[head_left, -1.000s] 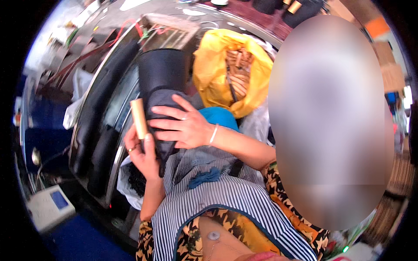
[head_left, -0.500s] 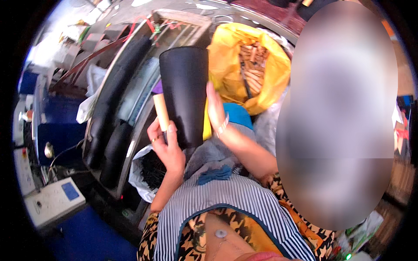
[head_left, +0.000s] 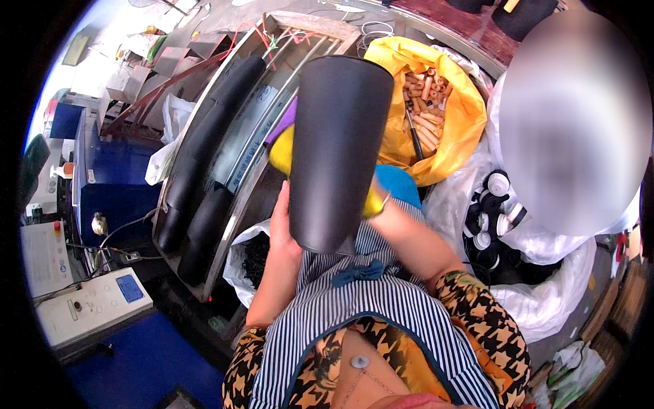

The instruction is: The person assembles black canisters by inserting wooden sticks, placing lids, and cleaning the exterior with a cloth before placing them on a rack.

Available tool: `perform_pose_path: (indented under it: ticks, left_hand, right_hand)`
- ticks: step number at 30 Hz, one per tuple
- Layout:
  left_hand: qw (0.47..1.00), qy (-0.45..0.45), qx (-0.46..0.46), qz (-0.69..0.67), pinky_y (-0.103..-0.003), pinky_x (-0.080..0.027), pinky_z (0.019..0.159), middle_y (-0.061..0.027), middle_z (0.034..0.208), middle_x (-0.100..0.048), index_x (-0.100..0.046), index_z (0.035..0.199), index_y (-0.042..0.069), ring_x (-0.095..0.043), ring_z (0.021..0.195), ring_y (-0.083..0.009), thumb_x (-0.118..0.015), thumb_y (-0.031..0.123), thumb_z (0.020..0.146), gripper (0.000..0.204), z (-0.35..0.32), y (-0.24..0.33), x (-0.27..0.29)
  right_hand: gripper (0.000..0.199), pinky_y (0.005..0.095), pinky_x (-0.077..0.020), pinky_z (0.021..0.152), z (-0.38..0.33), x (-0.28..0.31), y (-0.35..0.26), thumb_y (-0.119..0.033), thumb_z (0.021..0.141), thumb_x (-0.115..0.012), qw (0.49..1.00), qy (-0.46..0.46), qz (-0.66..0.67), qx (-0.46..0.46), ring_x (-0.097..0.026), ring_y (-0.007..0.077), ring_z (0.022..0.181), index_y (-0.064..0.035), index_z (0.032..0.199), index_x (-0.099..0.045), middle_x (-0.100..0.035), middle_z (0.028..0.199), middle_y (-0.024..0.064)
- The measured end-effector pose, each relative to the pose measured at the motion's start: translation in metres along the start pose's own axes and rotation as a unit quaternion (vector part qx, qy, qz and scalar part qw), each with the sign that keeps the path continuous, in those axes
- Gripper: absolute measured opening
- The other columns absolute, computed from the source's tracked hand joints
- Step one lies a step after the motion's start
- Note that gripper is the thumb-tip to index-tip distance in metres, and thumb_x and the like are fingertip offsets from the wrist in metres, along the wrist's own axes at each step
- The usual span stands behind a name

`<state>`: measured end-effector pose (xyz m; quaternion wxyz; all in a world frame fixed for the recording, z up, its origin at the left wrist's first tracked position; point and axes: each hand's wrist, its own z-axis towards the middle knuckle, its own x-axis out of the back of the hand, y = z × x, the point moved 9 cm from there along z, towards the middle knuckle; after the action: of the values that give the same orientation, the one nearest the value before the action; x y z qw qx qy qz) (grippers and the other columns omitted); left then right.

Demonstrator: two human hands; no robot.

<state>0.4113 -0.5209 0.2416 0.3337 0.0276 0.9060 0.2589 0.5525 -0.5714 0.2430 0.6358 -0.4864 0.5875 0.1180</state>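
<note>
A smooth black tapered cylinder [head_left: 340, 153], wider at its upper end, stands out in front of my lap and covers much of both hands. My left hand [head_left: 279, 217] grips its lower left side, with most of the fingers hidden behind it. Only the edge of my right hand [head_left: 379, 192] shows at the cylinder's right side; its fingers are out of sight. Yellow material [head_left: 282, 151] and a purple piece [head_left: 282, 125] show beside the cylinder's left side. The tan stick seen earlier in my left hand is hidden now.
Ahead on the right, a yellow bag [head_left: 470, 126] holds many tan cylindrical pieces [head_left: 428, 126]. White bags with black-and-white parts [head_left: 499, 184] stand right. A wooden-framed rack [head_left: 313, 25] with black rolls [head_left: 214, 136] lies left. A white control box [head_left: 95, 307] sits lower left.
The black cylinder has come closer and shifted right in view. My right hand has gone from its right side to mostly behind it. The tan stick has passed out of sight.
</note>
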Motion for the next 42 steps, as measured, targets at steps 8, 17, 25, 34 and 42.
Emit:
perform_pose_path:
  ticks: [8,17,25,34,42]
  left_hand:
    - [0.899,0.003,-0.311,0.308,-0.016,-0.025,0.045,0.0019,0.085,-0.058,-0.056,0.124,0.009,-0.038,0.06,0.0011,-0.051,0.022,0.1,0.028,-0.005,0.043,-0.007]
    - [0.374,-0.197,-0.545,0.724,-0.037,-0.051,0.069,-0.0074,0.083,-0.063,-0.064,0.103,0.007,-0.061,0.078,-0.0275,-0.079,0.016,0.069,0.038,-0.074,0.062,-0.15]
    - [0.217,-0.238,-0.715,0.621,-0.043,-0.045,0.091,-0.007,0.115,-0.062,-0.061,0.101,0.01,-0.056,0.106,-0.0312,-0.074,0.011,0.068,0.036,-0.118,0.03,-0.235]
    - [0.377,-0.152,-0.442,0.8,-0.047,-0.039,0.095,-0.0092,0.117,-0.055,-0.061,0.101,0.007,-0.048,0.117,-0.0328,-0.075,0.014,0.068,0.037,0.022,0.015,-0.066]
    - [0.406,-0.098,-0.406,0.812,-0.041,-0.042,0.086,-0.0058,0.094,-0.063,-0.062,0.089,0.006,-0.058,0.095,-0.0252,-0.069,0.017,0.078,0.017,0.055,-0.012,0.021]
  right_hand:
    - [0.061,0.0386,-0.0535,0.086,-0.039,0.099,-0.004,-0.055,0.096,-0.042,0.977,0.048,0.091,-0.188,-0.067,0.0262,0.092,-0.0015,0.12,-0.059,-0.067,0.111,0.0134]
    - [0.062,0.0419,-0.0454,0.093,-0.039,0.038,-0.185,-0.042,0.084,-0.064,0.579,-0.009,-0.782,0.23,-0.054,0.0355,0.114,-0.0009,0.128,-0.05,-0.053,0.127,0.018]
    - [0.032,0.0393,-0.0486,0.069,-0.044,0.0,-0.164,-0.035,0.088,-0.064,0.71,-0.06,-0.7,0.052,-0.06,0.0262,0.072,-0.0036,0.093,-0.059,-0.059,0.074,0.0115]
    - [0.024,0.0296,-0.0518,0.067,0.008,0.087,-0.408,-0.025,0.102,-0.047,0.762,0.23,-0.482,0.365,-0.063,0.0179,0.076,-0.0005,0.104,-0.049,-0.062,0.09,0.0114]
    - [0.028,0.0321,-0.0533,0.059,0.084,0.165,-0.545,-0.022,0.095,-0.057,0.536,0.382,-0.62,0.427,-0.067,0.02,0.066,0.0043,0.101,-0.05,-0.066,0.083,0.0142]
